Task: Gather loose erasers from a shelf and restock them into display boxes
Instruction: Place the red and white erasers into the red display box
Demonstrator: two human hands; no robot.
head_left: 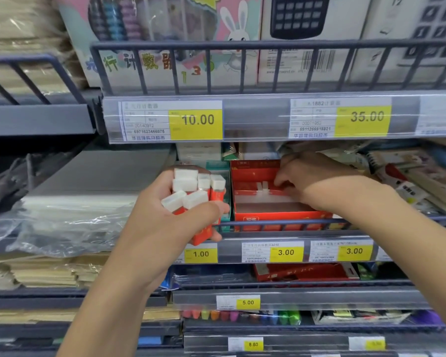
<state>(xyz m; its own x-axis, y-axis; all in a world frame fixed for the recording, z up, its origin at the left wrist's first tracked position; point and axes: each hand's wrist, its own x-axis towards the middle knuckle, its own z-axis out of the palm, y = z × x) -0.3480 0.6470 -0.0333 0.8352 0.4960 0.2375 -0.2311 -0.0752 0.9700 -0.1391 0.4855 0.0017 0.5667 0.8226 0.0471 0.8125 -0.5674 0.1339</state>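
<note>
My left hand (162,217) grips a bundle of several white erasers (191,189) in red sleeves, held upright in front of the shelf. To the right, a red display box (258,215) stands on the middle shelf behind the wire rail, with two erasers (262,188) upright near its back wall. My right hand (309,176) reaches into the box from the right, its fingers curled at the box's right inner side. Whether those fingers hold an eraser is hidden.
A teal box (223,176) sits between the bundle and the red box. Clear plastic bags (70,217) lie on the left. Packaged stationery (407,176) crowds the right. The upper shelf with its price strip (268,117) overhangs the box. Lower shelves hold more goods.
</note>
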